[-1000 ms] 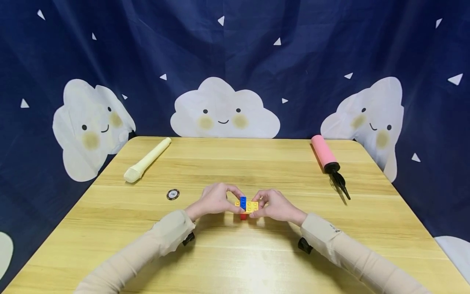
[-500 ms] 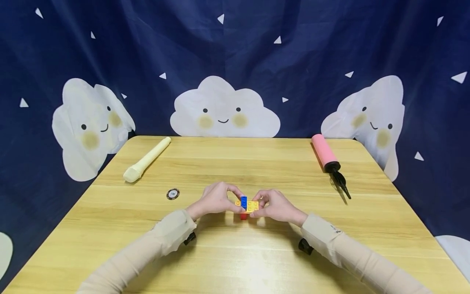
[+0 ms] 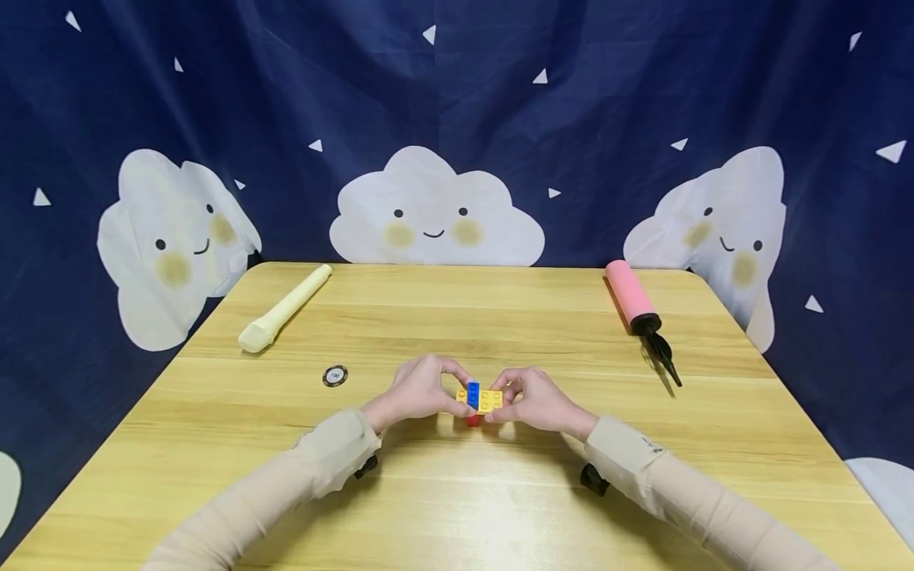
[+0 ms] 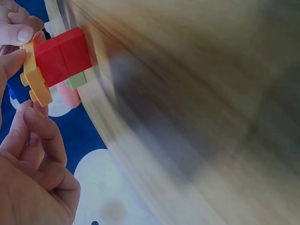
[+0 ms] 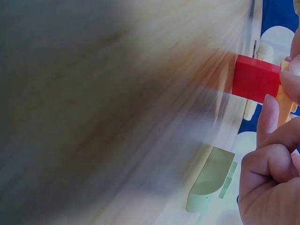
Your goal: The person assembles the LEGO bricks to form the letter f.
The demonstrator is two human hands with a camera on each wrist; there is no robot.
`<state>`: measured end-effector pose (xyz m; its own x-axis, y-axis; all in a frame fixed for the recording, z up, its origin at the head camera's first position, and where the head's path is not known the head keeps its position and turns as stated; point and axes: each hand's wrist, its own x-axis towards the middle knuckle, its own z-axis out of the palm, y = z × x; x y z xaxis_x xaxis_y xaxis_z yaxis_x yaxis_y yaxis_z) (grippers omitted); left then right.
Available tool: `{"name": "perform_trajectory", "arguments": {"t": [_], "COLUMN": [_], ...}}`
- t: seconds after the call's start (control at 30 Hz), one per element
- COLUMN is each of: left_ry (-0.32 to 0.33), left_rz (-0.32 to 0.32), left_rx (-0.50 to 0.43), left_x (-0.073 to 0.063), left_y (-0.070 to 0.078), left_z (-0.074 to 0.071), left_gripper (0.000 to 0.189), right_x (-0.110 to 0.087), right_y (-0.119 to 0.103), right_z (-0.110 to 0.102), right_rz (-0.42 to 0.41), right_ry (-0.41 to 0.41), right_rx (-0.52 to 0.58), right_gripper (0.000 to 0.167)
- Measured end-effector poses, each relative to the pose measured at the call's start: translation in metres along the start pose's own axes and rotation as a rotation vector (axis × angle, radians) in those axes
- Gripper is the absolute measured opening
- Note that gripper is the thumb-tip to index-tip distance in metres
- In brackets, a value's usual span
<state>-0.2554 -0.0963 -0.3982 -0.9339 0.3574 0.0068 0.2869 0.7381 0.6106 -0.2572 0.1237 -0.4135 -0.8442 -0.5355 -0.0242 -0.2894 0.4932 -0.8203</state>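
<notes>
My left hand pinches a small blue brick between thumb and index finger. The blue brick sits crosswise on a longer yellow brick, left of its middle. On the right, thumb and fingers of my right hand pinch the yellow brick's right end. Under the yellow brick is a red column; a seam in the left wrist view divides it into two blocks. The red column's foot is right at the tabletop in the right wrist view. A pale green block with a curved side shows near my right hand there.
A cream microphone-shaped object lies at the back left of the wooden table. A round poker chip is left of my left hand. A pink hand pump with black nozzle lies at the back right. A blue cloud-patterned curtain hangs behind.
</notes>
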Motion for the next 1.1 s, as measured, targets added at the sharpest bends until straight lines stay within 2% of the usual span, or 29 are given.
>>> {"name": "perform_trajectory", "arguments": {"t": [0.37, 0.73, 1.1], "left_ry": [0.026, -0.004, 0.005], "left_rz": [-0.012, 0.063, 0.068], "left_rx": [-0.003, 0.084, 0.144], "left_x": [-0.0016, 0.0020, 0.0016], "left_y": [-0.0006, 0.0010, 0.0004], "left_z": [0.0040, 0.0017, 0.0012], "left_gripper": [0.036, 0.036, 0.038], "right_x": [-0.0003, -0.0009, -0.0024], "right_y": [-0.0002, 0.0003, -0.0019], "right_z": [-0.0007, -0.0007, 0.0007], "right_rz": [0.004, 0.021, 0.018], "right_ry": [-0.001, 0.000, -0.003], "right_rx": [-0.010, 0.015, 0.010], "right_gripper": [0.031, 0.032, 0.031]}}
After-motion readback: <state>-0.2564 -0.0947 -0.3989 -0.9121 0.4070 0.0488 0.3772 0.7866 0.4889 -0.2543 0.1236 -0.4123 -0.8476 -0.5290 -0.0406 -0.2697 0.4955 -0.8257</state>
